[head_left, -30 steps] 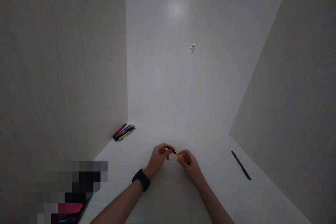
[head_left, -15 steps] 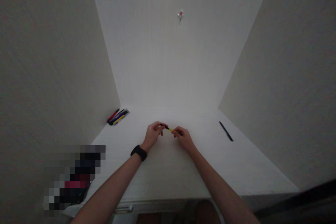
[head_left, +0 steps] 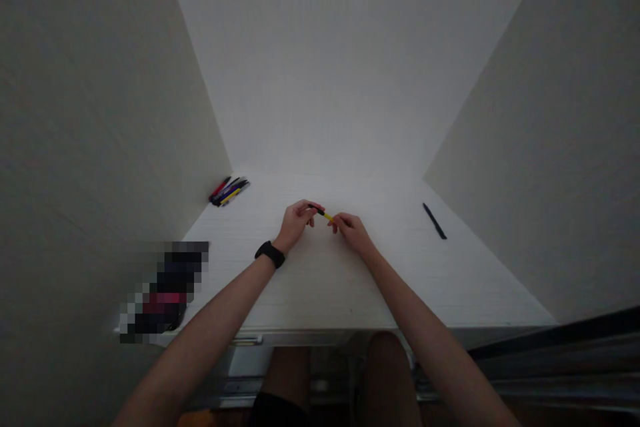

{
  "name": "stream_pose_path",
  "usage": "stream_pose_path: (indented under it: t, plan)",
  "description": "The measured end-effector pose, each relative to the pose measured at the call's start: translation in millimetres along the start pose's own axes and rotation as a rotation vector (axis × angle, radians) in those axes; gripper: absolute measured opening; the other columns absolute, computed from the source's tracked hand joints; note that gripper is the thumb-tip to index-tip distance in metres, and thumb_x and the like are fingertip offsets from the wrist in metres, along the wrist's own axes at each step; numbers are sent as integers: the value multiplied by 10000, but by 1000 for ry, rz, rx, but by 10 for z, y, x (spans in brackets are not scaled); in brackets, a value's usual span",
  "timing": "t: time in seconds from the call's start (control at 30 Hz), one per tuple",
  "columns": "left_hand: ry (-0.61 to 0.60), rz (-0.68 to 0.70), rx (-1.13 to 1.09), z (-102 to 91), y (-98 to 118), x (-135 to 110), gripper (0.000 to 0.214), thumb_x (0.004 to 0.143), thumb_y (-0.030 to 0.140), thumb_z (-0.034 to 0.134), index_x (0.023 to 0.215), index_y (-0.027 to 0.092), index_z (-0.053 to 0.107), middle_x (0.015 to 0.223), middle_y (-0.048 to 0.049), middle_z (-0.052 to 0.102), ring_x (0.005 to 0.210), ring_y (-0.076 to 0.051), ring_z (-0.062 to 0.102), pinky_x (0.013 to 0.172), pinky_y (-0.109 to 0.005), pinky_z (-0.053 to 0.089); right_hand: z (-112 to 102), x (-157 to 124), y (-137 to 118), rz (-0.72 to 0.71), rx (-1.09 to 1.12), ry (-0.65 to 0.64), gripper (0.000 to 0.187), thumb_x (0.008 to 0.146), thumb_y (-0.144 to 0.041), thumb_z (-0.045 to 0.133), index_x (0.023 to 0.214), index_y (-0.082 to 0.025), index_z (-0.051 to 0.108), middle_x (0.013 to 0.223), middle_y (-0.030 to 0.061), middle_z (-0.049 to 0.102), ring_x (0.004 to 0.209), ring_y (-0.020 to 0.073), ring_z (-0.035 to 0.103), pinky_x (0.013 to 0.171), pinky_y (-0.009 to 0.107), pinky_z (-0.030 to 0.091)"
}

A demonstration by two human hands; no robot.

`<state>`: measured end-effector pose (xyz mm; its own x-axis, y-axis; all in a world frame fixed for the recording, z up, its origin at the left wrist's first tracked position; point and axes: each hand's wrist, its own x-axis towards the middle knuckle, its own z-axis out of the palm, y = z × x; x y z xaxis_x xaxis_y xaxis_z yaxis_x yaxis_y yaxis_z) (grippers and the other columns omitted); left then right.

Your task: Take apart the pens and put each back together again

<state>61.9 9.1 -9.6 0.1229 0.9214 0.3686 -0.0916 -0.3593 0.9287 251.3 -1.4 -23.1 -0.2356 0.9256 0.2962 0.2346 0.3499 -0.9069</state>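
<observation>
Between my two hands, a little above the middle of the white desk, is a yellow and black pen [head_left: 328, 217]. My left hand [head_left: 299, 219], with a black watch on its wrist, pinches the black end. The yellow part is gripped by the fingers of my right hand [head_left: 351, 229], which hide its far end. Off to the right lies a single dark pen [head_left: 435, 221], apart from both hands. A bundle of pens [head_left: 230, 192] in red, purple, yellow and black rests at the far left against the wall.
The white desk [head_left: 320, 293] is enclosed by a back wall [head_left: 325, 80] and two side walls. A pixelated dark and red object [head_left: 167, 293] stands at the left front. Below the front edge show a drawer handle [head_left: 247, 340] and my legs.
The camera has tipped downward, so the desk and hands appear higher and more of my legs shows. Both hands keep hold of the pen; the other pens have stayed put.
</observation>
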Motion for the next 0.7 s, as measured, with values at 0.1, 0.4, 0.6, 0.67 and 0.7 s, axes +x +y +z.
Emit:
stream_pose_path:
  t: [0.1, 0.4, 0.6, 0.67, 0.7]
  plan:
    - [13, -1, -7, -3, -13, 8, 190, 815, 317, 644, 868, 143, 699, 919, -89, 758, 490, -63, 509, 480, -220, 421, 12, -12, -7, 38, 96, 55, 337, 700, -506, 724, 805, -211, 599, 716, -12, 596, 600, 121, 493, 555, 248, 355]
    - [27, -15, -26, -1, -50, 18, 197, 806, 319, 647, 877, 144, 700, 917, -86, 756, 495, -62, 507, 485, -221, 420, 1, -26, -6, 51, 71, 9, 323, 806, -517, 612, 835, -196, 629, 667, -10, 579, 538, 103, 435, 514, 248, 321]
    - [5, -38, -37, 3, -36, 16, 184, 780, 305, 661, 857, 143, 700, 936, -94, 762, 483, -60, 502, 472, -222, 412, -4, -23, 30, 64, -33, 99, 304, 729, -488, 695, 763, -202, 597, 628, -17, 562, 555, 115, 427, 522, 247, 308]
    - [-16, -37, -27, -1, -23, 13, 184, 781, 302, 660, 866, 145, 707, 944, -94, 764, 487, -63, 508, 474, -223, 414, -21, -31, 15, 59, -52, 75, 310, 790, -499, 624, 764, -191, 632, 612, -5, 576, 551, 117, 417, 527, 253, 308]
    - [-24, -35, -25, -3, -17, 12, 183, 781, 299, 660, 868, 146, 709, 945, -94, 764, 489, -65, 510, 476, -224, 417, -26, -35, 4, 57, -51, 47, 329, 821, -503, 584, 765, -185, 647, 605, -2, 578, 549, 116, 414, 530, 256, 310]
